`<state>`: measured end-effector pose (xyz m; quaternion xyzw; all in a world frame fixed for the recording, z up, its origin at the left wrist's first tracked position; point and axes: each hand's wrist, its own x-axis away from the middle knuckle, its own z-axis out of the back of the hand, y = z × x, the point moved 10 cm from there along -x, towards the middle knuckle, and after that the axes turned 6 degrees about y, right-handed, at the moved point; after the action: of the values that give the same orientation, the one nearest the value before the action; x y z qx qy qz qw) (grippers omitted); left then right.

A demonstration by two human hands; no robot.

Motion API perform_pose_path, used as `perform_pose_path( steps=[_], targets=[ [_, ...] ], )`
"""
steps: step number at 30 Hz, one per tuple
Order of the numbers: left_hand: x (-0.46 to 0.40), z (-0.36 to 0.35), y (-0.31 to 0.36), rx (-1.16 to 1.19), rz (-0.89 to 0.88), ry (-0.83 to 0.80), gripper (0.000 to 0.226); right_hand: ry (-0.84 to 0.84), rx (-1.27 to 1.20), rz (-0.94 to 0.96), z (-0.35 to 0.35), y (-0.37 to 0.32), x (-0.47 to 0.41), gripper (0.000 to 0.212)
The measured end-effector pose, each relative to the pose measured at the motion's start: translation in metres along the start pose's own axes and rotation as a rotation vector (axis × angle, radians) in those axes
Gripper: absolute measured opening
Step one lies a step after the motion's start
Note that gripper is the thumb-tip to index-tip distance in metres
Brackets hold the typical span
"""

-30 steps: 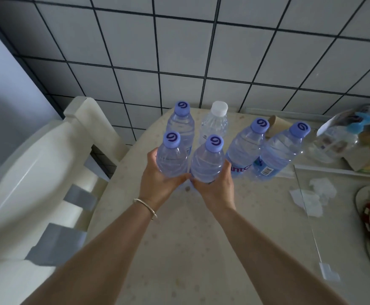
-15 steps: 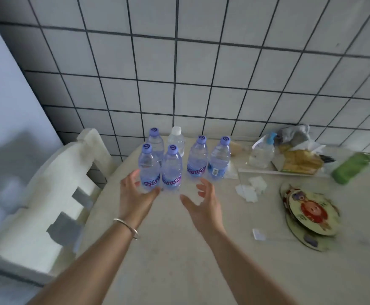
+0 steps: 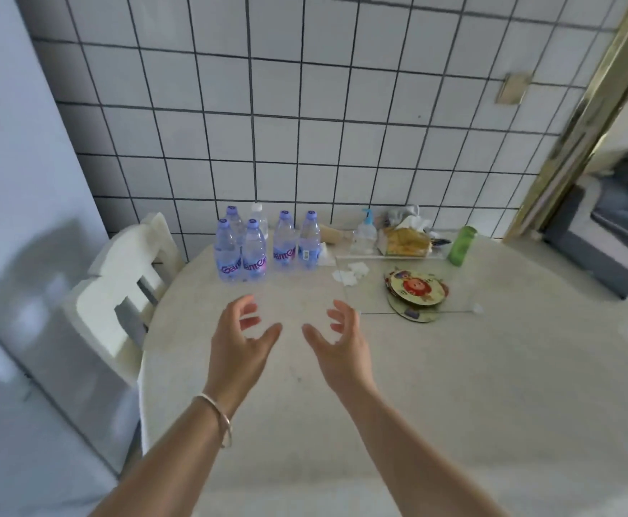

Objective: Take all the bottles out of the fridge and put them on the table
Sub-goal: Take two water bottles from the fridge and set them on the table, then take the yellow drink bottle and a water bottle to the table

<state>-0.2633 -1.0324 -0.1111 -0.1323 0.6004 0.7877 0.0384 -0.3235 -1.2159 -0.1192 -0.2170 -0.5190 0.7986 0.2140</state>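
Observation:
Several clear water bottles stand upright in a cluster at the far left of the round beige table (image 3: 435, 386), against the tiled wall. Most have purple caps, such as the two front ones (image 3: 226, 253) (image 3: 254, 253) and two to their right (image 3: 284, 244) (image 3: 309, 242). One white-capped bottle (image 3: 258, 218) stands at the back. My left hand (image 3: 239, 348) and my right hand (image 3: 338, 345) hover over the table nearer to me, apart from the bottles, both empty with fingers spread. The fridge is a grey surface (image 3: 25, 255) at the left.
A white chair (image 3: 118, 292) stands between the fridge and the table. On the table's far side are a pump bottle (image 3: 364, 233), a tissue pack (image 3: 403, 240), a green container (image 3: 461, 246), crumpled tissues (image 3: 351, 272) and round patterned coasters (image 3: 415, 292). A doorway (image 3: 622, 218) opens at the right.
Both hands let go of the two front bottles, which now stand on the table, and drew back toward me with fingers spread. The camera pulled away from the table.

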Motion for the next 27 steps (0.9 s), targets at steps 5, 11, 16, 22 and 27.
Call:
perform_pose_path(
  steps=[5,11,16,22,27],
  targets=[
    [0.067,0.031,0.036,-0.018,-0.082,-0.05,0.051,0.07,0.003,-0.001,0.044,-0.014,0.072,0.062],
    [0.126,0.06,0.056,0.017,-0.142,-0.153,0.054,0.188,0.032,-0.032,0.075,-0.023,0.162,0.061],
    [0.181,0.089,0.056,0.023,-0.152,-0.272,0.056,0.281,0.047,-0.123,0.089,-0.021,0.246,0.062],
    [0.234,0.136,0.062,0.041,-0.138,-0.318,0.056,0.337,0.087,-0.103,0.103,-0.041,0.325,0.06],
    [0.278,0.179,0.067,0.053,-0.148,-0.298,0.058,0.304,0.087,-0.067,0.097,-0.054,0.378,0.059]
  ],
)
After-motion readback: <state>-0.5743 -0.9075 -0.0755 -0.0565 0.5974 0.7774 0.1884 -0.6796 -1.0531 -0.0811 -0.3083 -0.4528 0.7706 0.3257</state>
